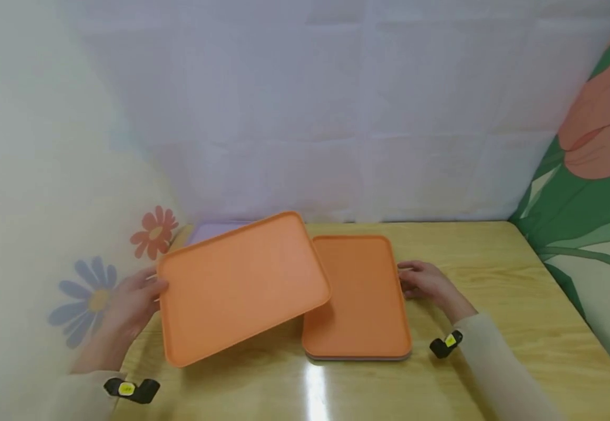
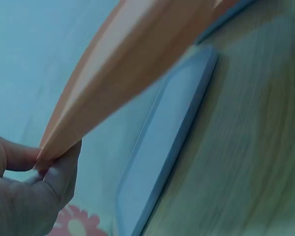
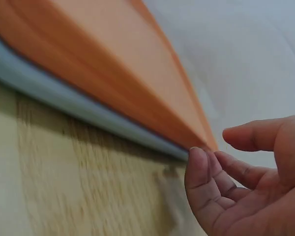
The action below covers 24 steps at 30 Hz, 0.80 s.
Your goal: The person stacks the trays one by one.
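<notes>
My left hand point(image 1: 135, 297) pinches the short left edge of an orange tray point(image 1: 241, 289) between thumb and fingers. That tray is raised and tilted, its right corner overlapping a second orange tray point(image 1: 362, 304) in the head view. The second one lies flat on top of a paler tray point(image 3: 96, 110), whose edge shows below it. At the right side of this stack is my right hand point(image 1: 427, 282). Its fingertips are right at the orange rim in the right wrist view, with the thumb held apart from them.
A lavender tray point(image 2: 155, 147) lies on the wooden table point(image 1: 494, 280) at the back left, mostly hidden behind the raised tray in the head view. White cloth point(image 1: 336, 117) hangs along the back. Flower-printed walls point(image 1: 599, 146) border both sides.
</notes>
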Available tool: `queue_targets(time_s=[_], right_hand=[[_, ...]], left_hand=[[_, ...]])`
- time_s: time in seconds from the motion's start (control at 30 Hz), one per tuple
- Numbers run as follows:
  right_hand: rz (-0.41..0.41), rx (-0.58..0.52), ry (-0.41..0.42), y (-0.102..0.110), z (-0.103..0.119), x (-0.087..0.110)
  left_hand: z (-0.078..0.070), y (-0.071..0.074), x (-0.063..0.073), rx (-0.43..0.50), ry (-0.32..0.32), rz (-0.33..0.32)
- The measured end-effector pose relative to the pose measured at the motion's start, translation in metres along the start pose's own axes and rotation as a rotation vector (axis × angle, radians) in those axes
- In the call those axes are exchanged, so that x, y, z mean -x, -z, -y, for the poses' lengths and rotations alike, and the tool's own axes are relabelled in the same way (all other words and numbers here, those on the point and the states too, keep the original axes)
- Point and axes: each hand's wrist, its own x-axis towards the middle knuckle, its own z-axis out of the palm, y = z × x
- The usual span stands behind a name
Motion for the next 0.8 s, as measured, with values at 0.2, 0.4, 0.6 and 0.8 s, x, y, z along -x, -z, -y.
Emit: queue_targets(time_s=[0.2, 0.4, 0.6, 0.8], right_hand=[[-0.071, 0.002, 0.059, -0.007, 0.009, 0.013], [-0.039, -0.152, 0.161, -0.019, 0.013, 0.027], [-0.019, -0.473, 0.225, -0.047, 0.017, 0.035], [-0.023, -0.751, 0.248, -0.071, 0.021, 0.04]], left_hand=[[0.001, -0.043, -0.006, 0.246, -0.046, -0.033], [-0.004, -0.09, -0.011, 0.345, 0.046, -0.121], [-0.009, -0.13, -0.019, 0.441, 0.113, -0.161], [-0.011, -0.155, -0.024, 0.523, 0.11, -0.191]])
